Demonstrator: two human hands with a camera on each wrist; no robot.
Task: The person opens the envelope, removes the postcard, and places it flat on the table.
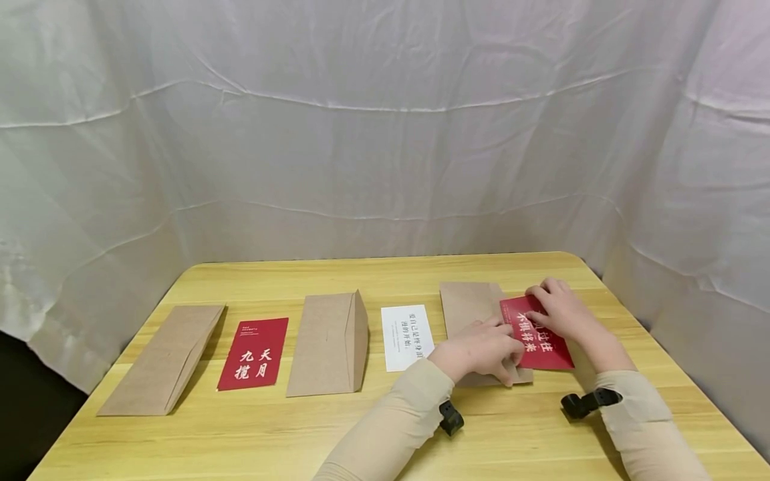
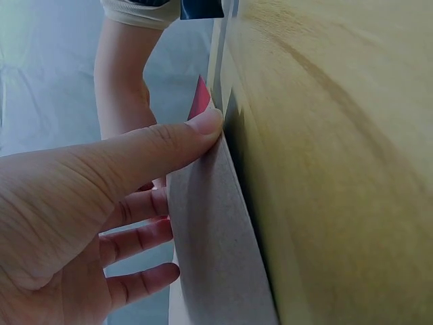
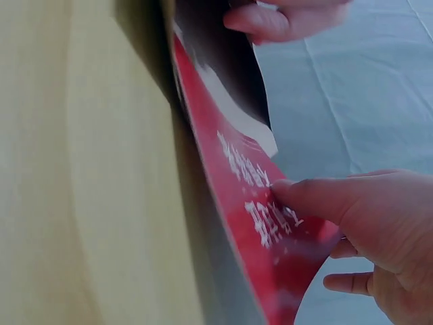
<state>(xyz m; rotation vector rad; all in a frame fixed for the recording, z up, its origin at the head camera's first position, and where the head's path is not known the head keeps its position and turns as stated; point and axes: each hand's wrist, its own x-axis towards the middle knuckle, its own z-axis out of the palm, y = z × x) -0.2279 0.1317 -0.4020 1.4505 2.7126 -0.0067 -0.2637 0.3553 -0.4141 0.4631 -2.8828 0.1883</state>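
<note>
My left hand [image 1: 481,347] grips a brown paper envelope [image 1: 466,300] on the right side of the table. In the left wrist view the thumb presses on the envelope's edge, with the other fingers along its far face. Between my right thumb and fingers a red card [image 1: 556,357] with white characters is pinched; the right hand [image 1: 562,310] is at the card's upper part. As the right wrist view shows, one end of the card [image 3: 237,183] lies inside the envelope's open side, while the rest sticks out to the right.
Left of my hands lies a white card [image 1: 402,354] with dark print. Further left are a second brown envelope [image 1: 319,347], another red card [image 1: 255,341] and a third envelope [image 1: 162,357]. Pale curtains [image 1: 385,167] surround the wooden table [image 1: 240,441].
</note>
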